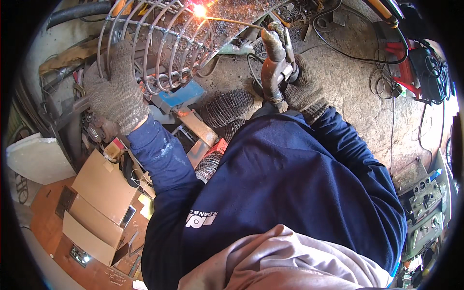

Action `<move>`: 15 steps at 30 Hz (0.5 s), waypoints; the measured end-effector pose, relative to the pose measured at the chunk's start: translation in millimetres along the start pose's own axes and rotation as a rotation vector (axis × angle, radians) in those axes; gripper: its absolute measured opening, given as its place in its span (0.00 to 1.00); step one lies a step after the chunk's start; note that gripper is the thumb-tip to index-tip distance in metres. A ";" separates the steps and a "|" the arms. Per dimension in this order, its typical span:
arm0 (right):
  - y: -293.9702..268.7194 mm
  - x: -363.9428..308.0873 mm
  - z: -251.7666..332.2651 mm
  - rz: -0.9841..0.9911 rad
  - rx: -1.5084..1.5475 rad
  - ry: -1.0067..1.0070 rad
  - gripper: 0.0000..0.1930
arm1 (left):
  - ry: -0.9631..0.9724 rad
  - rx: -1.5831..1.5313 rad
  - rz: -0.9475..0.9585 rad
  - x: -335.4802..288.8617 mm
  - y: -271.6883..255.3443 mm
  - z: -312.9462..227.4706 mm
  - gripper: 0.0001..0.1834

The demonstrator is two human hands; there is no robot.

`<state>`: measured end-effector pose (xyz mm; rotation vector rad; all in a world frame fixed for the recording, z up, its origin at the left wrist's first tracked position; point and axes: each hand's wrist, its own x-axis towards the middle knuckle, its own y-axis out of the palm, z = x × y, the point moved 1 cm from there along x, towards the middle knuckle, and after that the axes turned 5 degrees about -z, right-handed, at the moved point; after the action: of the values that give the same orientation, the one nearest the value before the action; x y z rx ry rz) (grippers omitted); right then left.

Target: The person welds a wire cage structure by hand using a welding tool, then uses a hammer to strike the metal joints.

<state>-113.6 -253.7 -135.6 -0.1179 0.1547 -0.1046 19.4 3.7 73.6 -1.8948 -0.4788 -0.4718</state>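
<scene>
A cage of curved metal rods [163,50] lies over the workbench at the upper left. My left hand [117,92], in a grey-brown knitted glove, grips its left side, with rods passing by the fingers. My right hand [307,89], gloved the same way, is closed around a worn welding electrode holder [273,65]. From the holder's jaws a thin welding electrode [234,21] reaches left to the cage. A bright arc [199,10] glows orange-white at its tip against the rods. Glare hides the exact point of contact.
Coiled wire pieces [227,106] and a blue box-like part [180,95] sit below the cage. Cardboard boxes [104,186] stand lower left. On the right are a red and black machine [420,72] with loose cables and a green-grey machine [425,217].
</scene>
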 end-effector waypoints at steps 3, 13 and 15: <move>-24.6 38.0 79.1 0.715 -0.055 0.093 0.21 | 0.021 0.066 0.046 -2.8 -4.7 6.8 0.23; 18.1 15.6 -50.8 0.177 0.070 0.049 0.15 | 0.028 0.381 -0.035 8.9 1.6 67.3 0.34; 7.1 7.3 -21.0 0.151 0.098 0.033 0.15 | 0.044 0.373 -0.053 6.6 4.9 62.9 0.33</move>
<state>-109.1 -249.8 -158.2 -0.0064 0.1904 0.0361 33.9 61.4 51.5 -1.5140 -0.5480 -0.4251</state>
